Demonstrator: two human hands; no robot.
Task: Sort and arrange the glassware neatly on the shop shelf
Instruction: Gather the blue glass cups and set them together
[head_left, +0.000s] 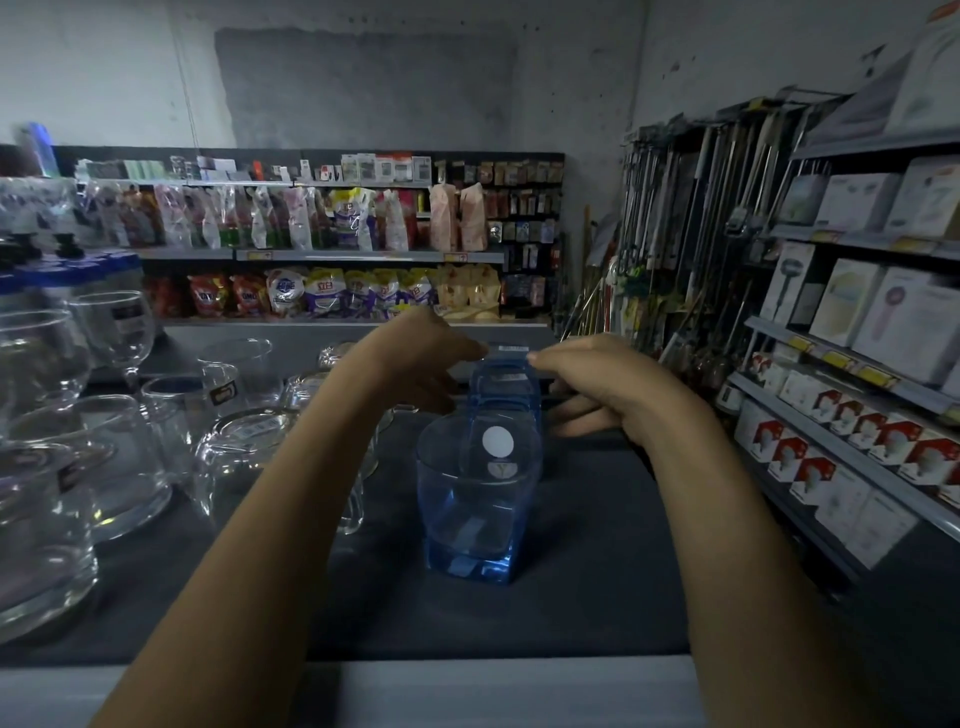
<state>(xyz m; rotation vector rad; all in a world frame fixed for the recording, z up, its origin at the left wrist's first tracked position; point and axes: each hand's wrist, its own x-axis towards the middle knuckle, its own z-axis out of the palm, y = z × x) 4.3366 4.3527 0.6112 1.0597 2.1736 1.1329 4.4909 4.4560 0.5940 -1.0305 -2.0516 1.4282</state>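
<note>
Seen from the head camera, a dark shelf runs across the lower part of the picture, with its pale front edge nearest the viewer. A little right of the shelf's middle, blue glasses stand upright in a line running from front to back. The near blue glass stands alone and untouched, closer to the front edge, and a round white sticker shows through its upper wall. Behind it the far blue glass stands toward the back edge; how many blue glasses overlap there is hard to tell.

Both bare arms reach forward on either side of this line. The left hand comes in from the left with its fingers bent, their tips against the left side of the far blue glass's rim and the thumb lower down. The right hand mirrors it, its forefinger tip at the right side of the rim and the other fingers curled beside the wall. Together they grip that glass between them.

Clear glassware crowds the left end of the shelf. There is a stemmed glass toward the back, a labelled tumbler near it, large handled jugs at the left edge, and an upturned clear glass just left of the left forearm.
</note>
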